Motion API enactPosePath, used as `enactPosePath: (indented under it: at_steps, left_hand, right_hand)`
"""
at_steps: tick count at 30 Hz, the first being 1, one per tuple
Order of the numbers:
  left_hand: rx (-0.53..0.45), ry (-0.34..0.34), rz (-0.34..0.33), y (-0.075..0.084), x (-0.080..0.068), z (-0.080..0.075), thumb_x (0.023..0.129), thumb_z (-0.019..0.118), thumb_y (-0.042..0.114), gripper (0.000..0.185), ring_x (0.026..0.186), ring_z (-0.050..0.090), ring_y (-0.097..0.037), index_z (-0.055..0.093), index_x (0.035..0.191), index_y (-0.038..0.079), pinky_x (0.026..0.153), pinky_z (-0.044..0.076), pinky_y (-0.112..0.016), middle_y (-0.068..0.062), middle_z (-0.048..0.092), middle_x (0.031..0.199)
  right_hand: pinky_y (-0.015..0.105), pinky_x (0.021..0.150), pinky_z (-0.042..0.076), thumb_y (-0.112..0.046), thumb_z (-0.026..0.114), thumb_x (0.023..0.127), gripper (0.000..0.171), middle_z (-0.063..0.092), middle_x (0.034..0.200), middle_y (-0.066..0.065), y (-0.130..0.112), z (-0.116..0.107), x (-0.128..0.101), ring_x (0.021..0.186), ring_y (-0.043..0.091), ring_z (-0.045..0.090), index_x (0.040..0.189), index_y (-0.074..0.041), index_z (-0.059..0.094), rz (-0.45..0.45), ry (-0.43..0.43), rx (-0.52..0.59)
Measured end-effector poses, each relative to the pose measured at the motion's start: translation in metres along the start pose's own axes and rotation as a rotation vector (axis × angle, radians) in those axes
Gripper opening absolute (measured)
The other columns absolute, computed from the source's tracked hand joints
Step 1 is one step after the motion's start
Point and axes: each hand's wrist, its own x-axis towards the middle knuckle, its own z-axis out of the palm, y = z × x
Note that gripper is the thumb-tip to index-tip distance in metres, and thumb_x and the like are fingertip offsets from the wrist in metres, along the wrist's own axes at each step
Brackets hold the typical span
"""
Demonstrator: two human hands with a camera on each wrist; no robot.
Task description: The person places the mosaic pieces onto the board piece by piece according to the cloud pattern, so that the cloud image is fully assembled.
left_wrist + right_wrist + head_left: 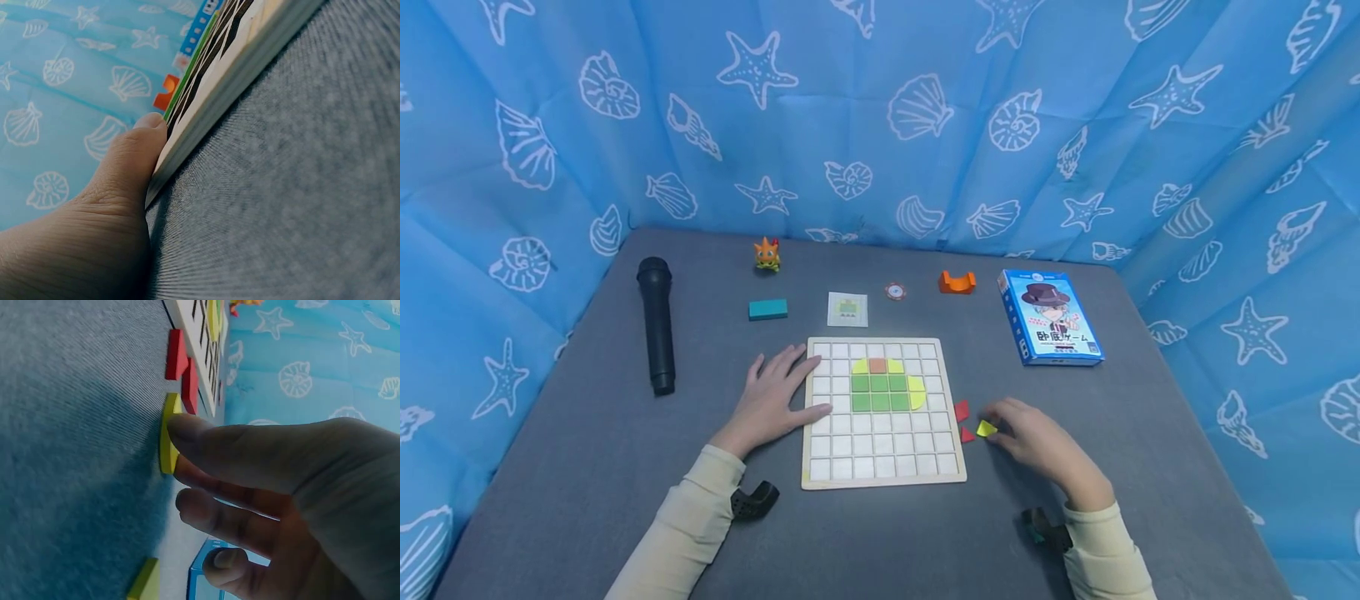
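My left hand (772, 398) lies flat steadying the grid board (820, 468), right hand (1037, 440) fingertips touching the yellow piece (986, 428), which I reckon needs lifting next.

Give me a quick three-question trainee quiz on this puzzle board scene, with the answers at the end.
1. True or false: the left hand rests flat on the white wooden grid board.
2. Which small wooden piece do the right hand fingertips touch: A red triangle, B yellow triangle, C teal block?
3. What long object lies on the grey table's left side?

Key: 1 true; 2 B; 3 the black microphone.
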Motion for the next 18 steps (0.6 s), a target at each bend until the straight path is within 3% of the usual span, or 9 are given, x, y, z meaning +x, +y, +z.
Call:
enactPosePath:
  at_steps: [5,12,18]
  left_hand:
    - [0.001,0.001,0.001,0.0001,-0.0004,0.0006,0.083,0.057,0.067,0.084,0.146,0.016,-0.030,0.033,0.151,0.023,0.114,0.002,-0.061,-0.008,0.022,0.158]
    - [-0.008,0.004,-0.001,0.0012,0.0000,0.0000,0.083,0.058,0.066,0.083,0.146,0.016,-0.029,0.034,0.150,0.023,0.114,0.001,-0.061,-0.008,0.022,0.158]
    - [0.006,-0.001,-0.007,0.0012,0.0005,-0.0001,0.083,0.058,0.067,0.084,0.146,0.016,-0.030,0.034,0.150,0.023,0.114,0.002,-0.061,-0.008,0.023,0.158]
  right_hand:
    - [0.035,0.071,0.051,-0.009,0.070,0.086,0.024,0.062,0.093,0.000,-0.0002,0.0038,0.0026,0.081,0.014,0.056,0.109,-0.007,0.066,0.029,-0.007,-0.013]
    - [0.027,0.056,0.040,-0.021,0.069,0.088,0.018,0.054,0.076,-0.002,-0.0008,0.0083,0.0085,0.064,0.012,0.047,0.100,-0.009,0.063,0.175,-0.014,-0.023]
    - [0.031,0.063,0.047,-0.032,0.071,0.087,0.030,0.056,0.089,0.002,-0.0006,0.0108,0.0087,0.075,0.013,0.051,0.104,-0.008,0.064,0.166,0.009,-0.046]
